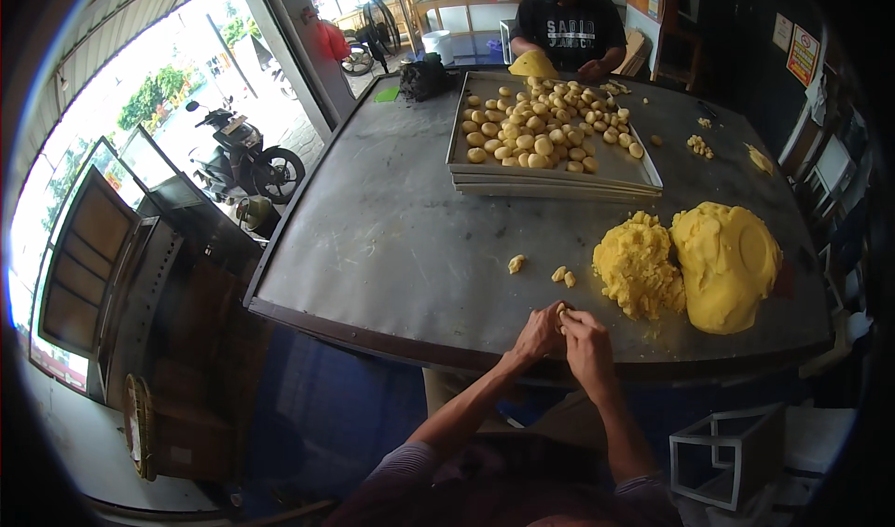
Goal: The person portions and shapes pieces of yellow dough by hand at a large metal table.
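Note:
My left hand [538, 331] and my right hand [586, 339] meet over the table's near edge, fingers closed together on a small piece of pale dough [561, 312]. Most of that piece is hidden by my fingers. Just beyond my hands lie small dough lumps [562, 275], and another lump [516, 263] sits a little to the left. To the right of them rests a crumbly yellow mound [638, 264], touching a larger, smooth yellow dough mass [726, 264].
A stack of metal trays [557, 187] stands farther back, its top one filled with many round dough balls [536, 126]. Across the metal table [373, 238] a person in a black shirt [569, 25] works beside yellow dough [532, 64]. A black bag [424, 77] lies at the far left corner.

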Demonstrator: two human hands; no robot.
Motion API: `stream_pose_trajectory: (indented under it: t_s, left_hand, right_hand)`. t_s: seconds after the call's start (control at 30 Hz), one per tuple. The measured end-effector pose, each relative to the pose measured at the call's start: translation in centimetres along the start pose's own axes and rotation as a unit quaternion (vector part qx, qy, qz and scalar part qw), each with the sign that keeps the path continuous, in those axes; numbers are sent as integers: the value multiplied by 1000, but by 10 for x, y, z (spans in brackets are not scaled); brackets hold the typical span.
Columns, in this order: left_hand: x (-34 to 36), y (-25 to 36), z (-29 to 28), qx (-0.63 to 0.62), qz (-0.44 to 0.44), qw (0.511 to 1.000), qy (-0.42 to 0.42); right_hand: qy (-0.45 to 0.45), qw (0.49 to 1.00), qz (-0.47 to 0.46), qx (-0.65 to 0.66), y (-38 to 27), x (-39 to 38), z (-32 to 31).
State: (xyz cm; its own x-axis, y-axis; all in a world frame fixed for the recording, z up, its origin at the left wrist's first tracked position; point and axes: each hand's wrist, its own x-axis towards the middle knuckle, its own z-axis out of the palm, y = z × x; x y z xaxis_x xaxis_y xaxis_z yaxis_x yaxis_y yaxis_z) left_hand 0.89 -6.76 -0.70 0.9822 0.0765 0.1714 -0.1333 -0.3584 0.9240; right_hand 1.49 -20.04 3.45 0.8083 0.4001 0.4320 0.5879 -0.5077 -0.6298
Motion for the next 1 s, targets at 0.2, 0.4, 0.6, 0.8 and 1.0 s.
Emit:
stream_pose_trajectory:
  t_s: [0.2, 0.4, 0.6, 0.8, 1.0]
  left_hand:
    - [0, 1, -2, -2, 19, 998, -61]
    - [2, -8, 9, 40, 37, 998, -15]
    - [6, -10, 7, -48, 27, 998, 28]
    - [3, 0, 5, 50, -55, 994, 74]
    - [5, 5, 10, -65, -69, 992, 80]
  right_hand:
    - [-167, 927, 232, 243, 54, 23, -9]
    - [-33, 982, 133, 133, 37, 6, -5]
    - [29, 999, 19, 21, 10, -6, -13]
    - [99, 978, 174, 51, 26, 13, -41]
    - [145, 964, 84, -209, 110, 10, -64]
